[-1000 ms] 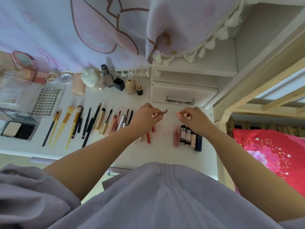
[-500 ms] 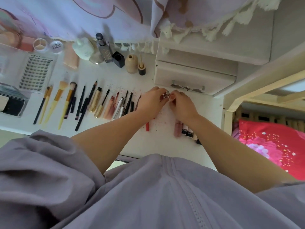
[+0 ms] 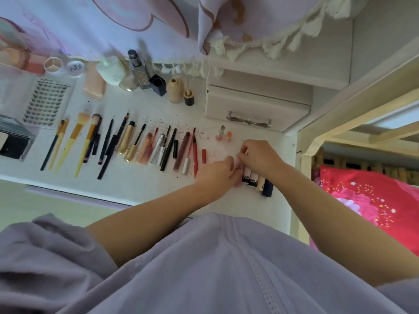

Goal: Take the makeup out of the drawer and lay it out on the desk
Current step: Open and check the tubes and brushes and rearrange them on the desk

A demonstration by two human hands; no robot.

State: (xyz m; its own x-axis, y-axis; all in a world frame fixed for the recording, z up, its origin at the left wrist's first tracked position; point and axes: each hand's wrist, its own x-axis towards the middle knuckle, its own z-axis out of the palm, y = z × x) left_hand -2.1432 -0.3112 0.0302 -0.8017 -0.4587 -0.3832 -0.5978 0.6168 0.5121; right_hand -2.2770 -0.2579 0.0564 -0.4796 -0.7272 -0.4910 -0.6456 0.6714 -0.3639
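The makeup lies in rows on the white desk [image 3: 140, 184]: brushes [image 3: 74, 141], pencils, mascaras and lip pens [image 3: 181, 150]. At the right is a short row of lip tubes [image 3: 256, 180]. My left hand [image 3: 217, 175] pinches the near end of a pink lip tube [image 3: 237, 182] at the left of that row. My right hand [image 3: 260, 157] closes its fingertips at the tube's far end. Most of the tube is hidden by the hands. A small pink lipstick [image 3: 221, 133] stands free on the desk beside an orange cap [image 3: 229, 134]. The small white drawer [image 3: 256, 107] behind it is shut.
Bottles and jars [image 3: 136, 71] stand along the back by a pink curtain [image 3: 113, 23]. A lash card [image 3: 45, 103] and palettes [image 3: 13, 141] fill the left side. Red smears mark the desk near the lipstick. A wooden bed frame [image 3: 340, 123] and red bedding [image 3: 374, 200] are on the right.
Both hands have come down from in front of the drawer to the row of lip tubes. The small lipstick that the left hand held now stands on the desk.
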